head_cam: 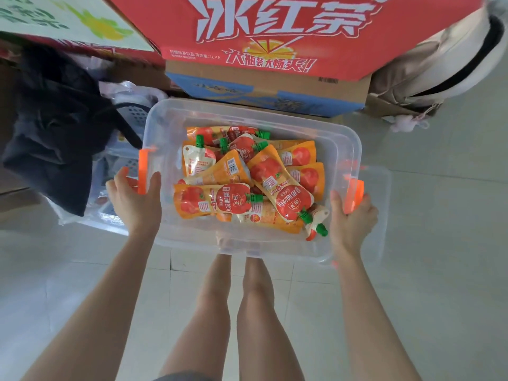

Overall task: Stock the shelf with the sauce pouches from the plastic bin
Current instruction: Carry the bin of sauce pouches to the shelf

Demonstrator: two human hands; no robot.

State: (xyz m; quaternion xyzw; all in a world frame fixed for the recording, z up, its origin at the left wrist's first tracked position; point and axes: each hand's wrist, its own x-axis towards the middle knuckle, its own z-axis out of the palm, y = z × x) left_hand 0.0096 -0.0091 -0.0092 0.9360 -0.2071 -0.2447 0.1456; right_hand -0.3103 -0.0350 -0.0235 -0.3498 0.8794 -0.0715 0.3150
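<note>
A clear plastic bin point(341, 149) with orange side latches hangs above the tiled floor, and I hold it at both ends. My left hand point(134, 200) grips the left end by its orange latch. My right hand point(353, 220) grips the right end, fingers wrapped under the rim at the other latch. Inside lie several orange and red sauce pouches point(239, 185) with green caps, piled loosely across the bottom. No shelf is in view.
Stacked cardboard drink cartons point(275, 45) stand right behind the bin. A dark cloth point(52, 127) drapes over plastic baskets at the left. A beige bag point(439, 59) leans at the right. My bare legs are below the bin on the pale tiled floor point(439, 270).
</note>
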